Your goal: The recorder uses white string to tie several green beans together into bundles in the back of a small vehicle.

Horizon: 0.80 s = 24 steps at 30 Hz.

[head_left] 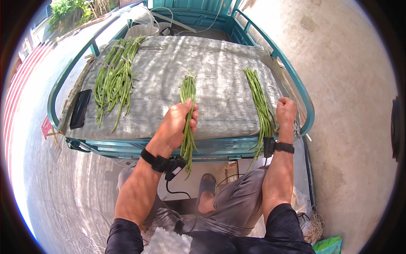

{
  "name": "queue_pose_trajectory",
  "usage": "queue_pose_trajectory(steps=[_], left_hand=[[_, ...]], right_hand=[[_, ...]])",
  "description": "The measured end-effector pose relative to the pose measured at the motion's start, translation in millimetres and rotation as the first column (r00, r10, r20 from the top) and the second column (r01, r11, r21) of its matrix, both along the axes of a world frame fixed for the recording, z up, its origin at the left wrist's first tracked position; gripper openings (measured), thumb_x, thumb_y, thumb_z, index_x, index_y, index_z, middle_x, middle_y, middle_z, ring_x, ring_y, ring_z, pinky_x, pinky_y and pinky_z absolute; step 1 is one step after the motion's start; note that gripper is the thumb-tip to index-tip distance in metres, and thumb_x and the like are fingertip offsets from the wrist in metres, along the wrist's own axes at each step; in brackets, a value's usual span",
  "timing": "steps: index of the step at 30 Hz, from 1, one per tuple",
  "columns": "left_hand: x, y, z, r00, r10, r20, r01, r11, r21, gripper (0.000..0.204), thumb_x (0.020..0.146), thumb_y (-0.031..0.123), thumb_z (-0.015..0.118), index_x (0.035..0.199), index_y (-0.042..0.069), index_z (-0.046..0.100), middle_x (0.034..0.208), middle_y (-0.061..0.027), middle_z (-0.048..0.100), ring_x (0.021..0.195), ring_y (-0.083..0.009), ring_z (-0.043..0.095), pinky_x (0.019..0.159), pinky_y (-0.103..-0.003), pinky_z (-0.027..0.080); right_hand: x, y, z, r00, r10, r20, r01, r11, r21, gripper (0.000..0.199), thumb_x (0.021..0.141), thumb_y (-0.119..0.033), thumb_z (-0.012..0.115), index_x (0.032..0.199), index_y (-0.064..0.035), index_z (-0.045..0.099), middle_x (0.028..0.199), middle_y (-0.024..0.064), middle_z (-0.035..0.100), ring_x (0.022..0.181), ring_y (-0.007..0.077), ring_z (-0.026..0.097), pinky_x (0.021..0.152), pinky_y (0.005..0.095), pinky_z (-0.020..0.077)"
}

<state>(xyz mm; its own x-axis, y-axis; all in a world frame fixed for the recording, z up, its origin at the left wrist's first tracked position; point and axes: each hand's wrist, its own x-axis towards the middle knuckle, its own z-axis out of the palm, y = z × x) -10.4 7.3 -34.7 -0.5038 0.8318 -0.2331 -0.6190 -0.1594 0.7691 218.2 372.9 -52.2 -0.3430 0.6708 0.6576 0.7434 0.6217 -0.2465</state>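
Note:
A slim bundle of green long beans (187, 89) is in my left hand (176, 120), whose fingers and thumb wrap round its middle. The bundle's lower ends hang past the front edge of the grey woven cloth (224, 91). My right hand (286, 111) is closed in a fist at the cloth's right side; what it holds, if anything, is hidden. Just left of that fist lies a second pile of long beans (259, 99), its tips over the front edge. Several bundles of long beans (115, 78) lie together at the far left, with pale ties around them.
The cloth covers the bed of a teal cart with metal side rails (292, 72). A black phone (80, 109) lies at the cloth's left edge. White buckets (141, 30) stand behind. Pale strands (315, 226) and a green bag (328, 244) are at the lower right.

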Motion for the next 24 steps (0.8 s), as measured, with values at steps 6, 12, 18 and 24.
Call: queue_pose_trajectory(steps=[6, 12, 18, 24], left_hand=[[-0.9, -3.3, -3.5, 1.000, 0.016, -0.018, -0.016, 1.000, -0.011, 0.035, 0.107, 0.040, 0.061, 0.107, 0.005, 0.060, 0.086, -0.0014, 0.059, 0.069, -0.0100, 0.053, 0.064, -0.030, 0.049], [-0.5, -2.9, -3.9, 0.999, 0.021, -0.034, -0.021, 1.000, 0.001, 0.036, 0.107, 0.041, 0.061, 0.107, 0.005, 0.060, 0.088, -0.0020, 0.060, 0.072, -0.0105, 0.054, 0.065, -0.030, 0.050], [-1.9, -1.4, -5.7, 0.999, 0.022, -0.047, -0.023, 1.000, -0.005, 0.035, 0.108, 0.040, 0.059, 0.107, 0.005, 0.060, 0.090, -0.0030, 0.062, 0.075, -0.0117, 0.058, 0.066, -0.030, 0.052], [-4.3, 2.5, -13.7, 0.980, 0.094, -0.175, -0.097, 0.995, -0.009, 0.041, 0.111, 0.041, 0.052, 0.106, 0.001, 0.061, 0.097, -0.0097, 0.066, 0.087, -0.0207, 0.070, 0.066, -0.030, 0.052]], right_hand=[[-22.8, -47.1, 51.5, 0.916, 0.102, -0.388, -0.099, 0.995, 0.027, 0.015, 0.085, -0.011, 0.081, 0.091, -0.0023, 0.071, 0.081, 0.0108, 0.074, 0.074, 0.0241, 0.071, 0.070, 0.0392, 0.0549], [-48.5, -109.9, 98.3, 0.648, 0.471, -0.599, -0.671, 0.725, -0.155, 0.016, 0.090, -0.008, 0.079, 0.092, -0.0025, 0.064, 0.079, -0.0014, 0.065, 0.070, 0.0066, 0.061, 0.064, 0.0234, 0.0489], [-86.1, -173.8, 105.2, 0.490, 0.637, -0.595, -0.818, 0.100, -0.566, 0.014, 0.090, -0.005, 0.078, 0.094, -0.0027, 0.065, 0.083, -0.0003, 0.065, 0.071, 0.0070, 0.062, 0.065, 0.0232, 0.0521], [-109.7, -197.1, 96.1, 0.417, 0.662, -0.623, -0.778, -0.095, -0.621, 0.013, 0.091, -0.008, 0.077, 0.095, -0.0026, 0.066, 0.083, -0.0017, 0.064, 0.072, 0.0066, 0.062, 0.065, 0.0254, 0.0521]])
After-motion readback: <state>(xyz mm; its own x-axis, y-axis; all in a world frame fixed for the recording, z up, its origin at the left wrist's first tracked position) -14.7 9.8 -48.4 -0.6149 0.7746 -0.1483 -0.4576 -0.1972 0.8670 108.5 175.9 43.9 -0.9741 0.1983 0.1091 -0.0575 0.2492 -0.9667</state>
